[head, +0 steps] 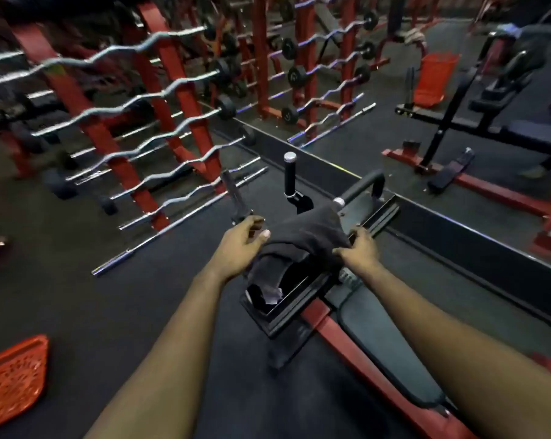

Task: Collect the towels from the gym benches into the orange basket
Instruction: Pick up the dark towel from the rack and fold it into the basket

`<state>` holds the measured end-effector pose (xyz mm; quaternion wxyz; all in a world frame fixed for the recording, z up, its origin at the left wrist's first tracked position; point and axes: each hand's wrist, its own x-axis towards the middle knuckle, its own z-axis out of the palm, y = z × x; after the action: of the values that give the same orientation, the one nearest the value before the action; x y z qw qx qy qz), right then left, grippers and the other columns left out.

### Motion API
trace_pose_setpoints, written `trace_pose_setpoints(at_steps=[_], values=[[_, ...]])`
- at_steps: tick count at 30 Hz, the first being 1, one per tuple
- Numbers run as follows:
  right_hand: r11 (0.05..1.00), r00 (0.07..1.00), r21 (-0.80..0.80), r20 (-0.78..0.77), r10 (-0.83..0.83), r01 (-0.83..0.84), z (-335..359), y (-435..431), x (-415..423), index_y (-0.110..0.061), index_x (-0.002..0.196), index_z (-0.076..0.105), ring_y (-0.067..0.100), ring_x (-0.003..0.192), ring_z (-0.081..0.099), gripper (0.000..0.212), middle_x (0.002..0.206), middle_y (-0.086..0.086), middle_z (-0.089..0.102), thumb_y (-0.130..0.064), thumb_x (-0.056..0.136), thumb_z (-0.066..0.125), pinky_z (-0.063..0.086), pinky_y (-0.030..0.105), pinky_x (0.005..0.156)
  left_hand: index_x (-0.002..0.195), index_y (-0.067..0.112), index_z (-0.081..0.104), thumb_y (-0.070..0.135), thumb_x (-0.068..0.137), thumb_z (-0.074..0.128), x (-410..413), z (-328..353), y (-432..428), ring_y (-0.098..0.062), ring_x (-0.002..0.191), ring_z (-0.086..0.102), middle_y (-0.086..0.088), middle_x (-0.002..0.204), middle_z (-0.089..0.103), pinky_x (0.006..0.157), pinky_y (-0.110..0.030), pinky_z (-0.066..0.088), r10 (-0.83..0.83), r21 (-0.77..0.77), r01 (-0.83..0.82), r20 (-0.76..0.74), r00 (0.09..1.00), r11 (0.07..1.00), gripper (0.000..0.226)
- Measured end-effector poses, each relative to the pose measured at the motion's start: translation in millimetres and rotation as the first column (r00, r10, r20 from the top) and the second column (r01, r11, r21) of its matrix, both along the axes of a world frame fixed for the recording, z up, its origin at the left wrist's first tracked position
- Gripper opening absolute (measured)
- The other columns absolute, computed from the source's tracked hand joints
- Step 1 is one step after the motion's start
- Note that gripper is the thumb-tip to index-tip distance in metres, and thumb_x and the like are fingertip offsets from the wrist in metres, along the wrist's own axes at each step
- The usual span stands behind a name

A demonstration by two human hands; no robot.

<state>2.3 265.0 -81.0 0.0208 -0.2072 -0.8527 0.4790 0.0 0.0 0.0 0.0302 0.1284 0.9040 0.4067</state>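
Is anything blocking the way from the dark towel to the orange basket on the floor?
Nothing visible: both hands are on the dark towel, and only bare floor lies between it and the orange basket at lower left.

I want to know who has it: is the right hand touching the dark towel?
Touching. The head view shows the right hand pinching the dark towel's edge.

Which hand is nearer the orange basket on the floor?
Left. The left hand is at the dark towel's left edge, toward the orange basket; the right hand pinches its far edge.
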Motion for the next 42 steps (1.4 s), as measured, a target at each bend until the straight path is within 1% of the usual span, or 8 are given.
trace_pose_setpoints(at_steps=[6, 11, 14, 18, 28, 32, 39, 42], values=[[0.956, 0.983, -0.291, 0.165, 0.077, -0.026, -35.1, 18.6, -24.9, -0.043, 0.134, 0.026, 0.027, 0.108, 0.062, 0.09, 0.122, 0.004, 0.059, -0.026, 0.063, 0.079, 0.054, 0.048, 0.093, 0.141, 0.024, 0.046, 0.028, 0.085, 0.068, -37.9, -39.3, 28.4, -0.006, 0.128, 0.049, 0.006, 0.14, 0.054, 0.111, -0.026, 0.036, -0.088, -0.077, 0.091, 0.038, 0.995, 0.993, 0.06], [0.988, 0.991, -0.112, 0.066, 0.113, -0.105, -21.8, 28.1, -30.4, -0.024, 0.099, 0.063, 0.016, 0.09, 0.061, 0.034, 0.095, -0.002, 0.066, -0.013, 0.072, 0.08, 0.053, 0.033, 0.079, 0.146, 0.033, 0.035, 0.036, 0.079, 0.069, -62.8, -54.5, 47.0, -0.025, 0.127, 0.04, 0.002, 0.137, 0.05, 0.108, -0.04, 0.035, -0.124, -0.339, 0.132, 0.045, 0.991, 0.931, 0.075], [0.983, 0.987, -0.097, -0.044, 0.153, -0.156, 8.6, 33.5, -37.0, -0.019, 0.082, 0.063, 0.018, 0.077, 0.058, 0.018, 0.081, 0.005, 0.064, -0.017, 0.074, 0.079, 0.045, 0.031, 0.067, 0.118, 0.025, 0.053, 0.029, 0.082, 0.063, -67.2, -41.5, 54.4, -0.029, 0.115, 0.04, -0.002, 0.116, 0.052, 0.093, -0.044, 0.037, -0.071, -0.551, 0.058, -0.002, 0.998, 0.832, 0.038], [0.967, 0.961, -0.103, -0.176, 0.214, -0.234, 65.1, 37.3, -42.2, -0.017, 0.086, 0.061, 0.015, 0.074, 0.057, 0.014, 0.083, 0.003, 0.062, -0.017, 0.081, 0.074, 0.048, 0.03, 0.066, 0.084, 0.018, 0.048, 0.016, 0.081, 0.049, -63.2, -2.6, 49.2, -0.031, 0.093, 0.055, -0.003, 0.088, 0.061, 0.074, -0.037, 0.042, -0.049, -0.347, 0.023, -0.065, 0.997, 0.938, 0.004], [0.935, 0.884, -0.182, -0.421, 0.205, -0.303, 194.3, -1.4, -39.1, -0.024, 0.106, 0.056, 0.014, 0.101, 0.054, 0.046, 0.112, 0.003, 0.052, -0.023, 0.071, 0.085, 0.052, 0.033, 0.084, 0.093, 0.007, 0.051, 0.016, 0.098, 0.038, -52.6, 160.6, 29.8, -0.041, 0.092, 0.06, -0.024, 0.094, 0.066, 0.075, -0.041, 0.044, 0.06, -0.188, -0.159, -0.448, 0.892, 0.969, 0.016], [0.856, 0.895, -0.306, -0.305, 0.326, -0.416, 216.3, -24.1, -26.3, -0.004, 0.112, 0.057, 0.008, 0.063, 0.068, 0.045, 0.095, 0.017, 0.064, -0.002, 0.074, 0.081, 0.055, 0.021, 0.055, 0.085, 0.007, 0.052, 0.017, 0.096, 0.04, -38.0, 207.2, 9.6, -0.039, 0.092, 0.06, -0.023, 0.093, 0.066, 0.08, -0.046, 0.046, 0.088, -0.166, -0.201, -0.517, 0.852, 0.966, 0.02], [0.773, 0.714, -0.088, -0.461, 0.527, -0.628, 285.5, -96.1, -20.9, -0.01, 0.085, 0.064, 0.011, 0.059, 0.056, 0.016, 0.072, 0.009, 0.061, 0.006, 0.088, 0.06, 0.045, 0.024, 0.058, 0.103, 0.014, 0.057, 0.023, 0.09, 0.048, -16.9, 237.5, -74.0, -0.038, 0.103, 0.057, -0.017, 0.105, 0.062, 0.085, -0.047, 0.049, 0.269, -0.223, -0.505, -0.635, 0.724, 0.834, 0.018], [0.758, 0.64, 0.056, -0.497, 0.586, -0.65, 303.4, -152.0, -26.8, -0.016, 0.083, 0.065, 0.017, 0.078, 0.058, 0.013, 0.083, 0.009, 0.066, -0.008, 0.091, 0.06, 0.049, 0.036, 0.073, 0.093, 0.01, 0.053, 0.037, 0.09, 0.059, 9.2, 232.1, -75.1, -0.021, 0.075, 0.059, -0.008, 0.08, 0.062, 0.071, -0.036, 0.048, 0.2, 0.003, -0.228, -0.492, 0.847, 0.974, 0.028]])
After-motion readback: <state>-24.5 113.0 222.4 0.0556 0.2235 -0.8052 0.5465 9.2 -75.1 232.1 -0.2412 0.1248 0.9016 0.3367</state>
